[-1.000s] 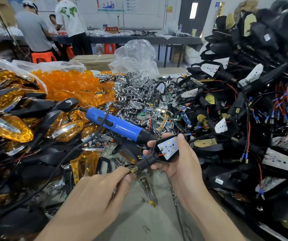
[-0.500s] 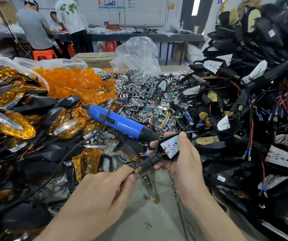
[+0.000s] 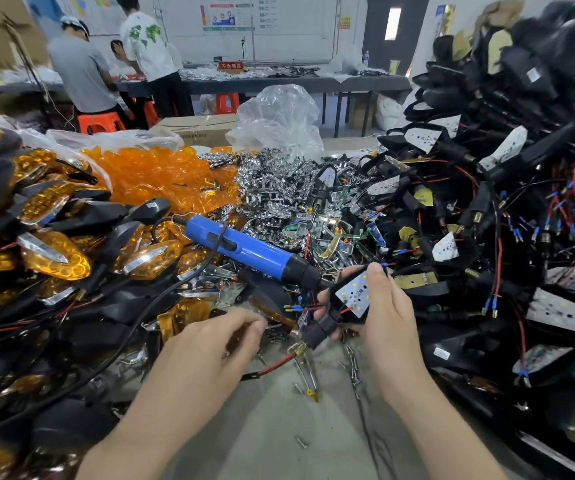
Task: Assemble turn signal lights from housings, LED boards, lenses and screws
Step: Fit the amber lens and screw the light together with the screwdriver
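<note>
**Right hand (image 3: pixel 386 327) grips a housing, left hand (image 3: pixel 210 355) curled beside it**

Right hand fingers and thumb wrap the black housing (image 3: pixel 326 325) just right of centre, the thumb over its top edge. A white LED board (image 3: pixel 353 294) sits in the housing, facing up. The housing's stem points to 7 o'clock and ends in a brass thread (image 3: pixel 298 348). From there a red wire (image 3: pixel 275 365) trails toward the left hand.

At 9 o'clock from the housing, the left hand is apart from the stem, with fingers bent and thumb and fingertips drawn close. I cannot tell whether they pinch anything.

Loose screws (image 3: pixel 352 368) lie on the grey surface (image 3: pixel 279 427) at 6 o'clock from the housing. A blue electric screwdriver (image 3: pixel 244 247) rests at 10 o'clock, its tip near the right hand's fingertips. Farther out in that direction is a heap of orange lenses (image 3: pixel 161 174), and chrome reflectors (image 3: pixel 279 188) are piled at 12. Black housings with boards and wires (image 3: pixel 521 202) are stacked at 3, and assembled lights (image 3: pixel 54 254) are heaped at 9.
</note>
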Tool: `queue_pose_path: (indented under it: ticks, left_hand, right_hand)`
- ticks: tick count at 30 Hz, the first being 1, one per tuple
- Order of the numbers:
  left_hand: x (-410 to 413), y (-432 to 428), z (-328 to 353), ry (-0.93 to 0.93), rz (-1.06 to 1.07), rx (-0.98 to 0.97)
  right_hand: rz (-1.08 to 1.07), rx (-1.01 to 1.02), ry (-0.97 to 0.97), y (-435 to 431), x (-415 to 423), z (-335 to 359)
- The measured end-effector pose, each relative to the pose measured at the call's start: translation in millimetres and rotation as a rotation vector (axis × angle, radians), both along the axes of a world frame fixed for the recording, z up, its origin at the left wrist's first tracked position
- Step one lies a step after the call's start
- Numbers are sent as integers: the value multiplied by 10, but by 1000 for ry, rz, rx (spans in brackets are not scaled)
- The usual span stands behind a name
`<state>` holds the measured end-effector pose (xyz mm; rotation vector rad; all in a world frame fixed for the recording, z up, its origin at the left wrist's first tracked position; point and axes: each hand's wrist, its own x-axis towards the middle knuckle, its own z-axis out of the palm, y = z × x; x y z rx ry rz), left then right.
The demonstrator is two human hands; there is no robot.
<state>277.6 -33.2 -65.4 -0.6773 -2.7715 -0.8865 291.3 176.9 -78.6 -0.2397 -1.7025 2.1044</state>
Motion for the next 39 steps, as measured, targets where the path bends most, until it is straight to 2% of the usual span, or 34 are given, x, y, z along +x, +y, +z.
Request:
queue_pose_path:
  ticks: [5, 8, 12, 16, 21, 25, 27, 28, 31, 33, 37, 39]
  left_hand:
    - [-122, 194, 252, 37, -21, 174]
    - [-461, 441, 517, 76, -43, 163]
    - [-1161, 760, 654, 33, 17, -179]
    - [-1705, 896, 575, 104, 67, -483]
    - [-2004, 1125, 472, 93, 8, -682]
    - [-1954, 1154, 445, 297, 136, -665]
    - [-1861, 1084, 535, 346, 158, -540]
    - [-1775, 1035, 603, 324, 161, -387]
    - [-1305, 828, 711, 96, 112, 311]
    - [-884, 640, 640, -66, 46, 656]
    - [-301, 429, 355, -404, -21, 1137]
    - [-212, 406, 259, -500, -25, 1269]
  right_hand:
    - [-40, 49, -53, 51, -24, -83]
    - [-47, 77, -80, 43, -59, -126]
    - [-58, 55, -121, 16, -76, -151]
    - [-83, 57, -96, 44, -122, -179]
    - [-65, 29, -102, 64, -178, -189]
    - [-54, 13, -96, 95, -192, -188]
    - [-54, 19, -106, 106, -183, -166]
    - [-55, 22, -108, 101, -177, -149]
    - [-55, 32, -99, 92, -148, -112]
    - [-59, 34, -96, 84, -133, -100]
    - [-53, 67, -70, 25, -112, -50]
    - [-56, 60, -55, 12, -119, -56]
